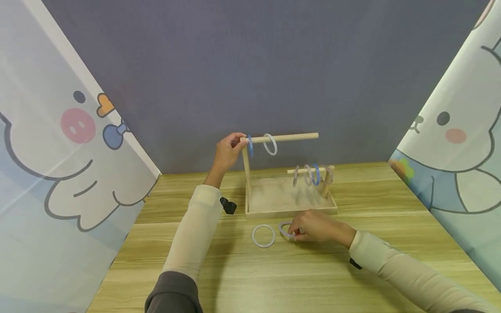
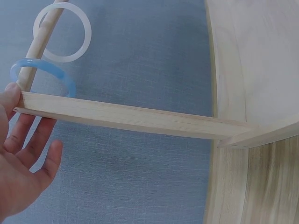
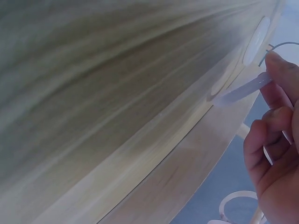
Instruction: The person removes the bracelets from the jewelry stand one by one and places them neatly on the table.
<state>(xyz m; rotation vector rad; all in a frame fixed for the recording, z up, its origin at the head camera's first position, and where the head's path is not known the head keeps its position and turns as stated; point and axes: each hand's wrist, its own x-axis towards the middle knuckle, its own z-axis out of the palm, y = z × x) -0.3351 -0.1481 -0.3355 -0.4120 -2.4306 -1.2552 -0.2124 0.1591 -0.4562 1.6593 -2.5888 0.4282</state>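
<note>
My left hand (image 1: 228,152) pinches the top corner of a wooden bangle stand (image 2: 117,112), thumb on one side and fingers on the other. Just beside the thumb, a blue bangle (image 2: 44,66) hangs on the upper bar, with a white bangle (image 2: 86,39) farther along it. Low over the table in front of the stand, my right hand (image 1: 315,226) pinches a pale lilac bangle (image 3: 243,89) between thumb and fingers. Part of that bangle is hidden by the hand. A white bangle (image 1: 263,236) lies flat on the table, left of the right hand.
On the short lower bar (image 1: 291,171) hang several bangles, among them a blue one (image 1: 316,174) and a pale one (image 1: 308,175). The stand's tray base (image 1: 270,191) rests on the wood-grain table (image 1: 274,278). A grey panel (image 1: 274,78) rises behind, with cartoon-printed panels at both sides.
</note>
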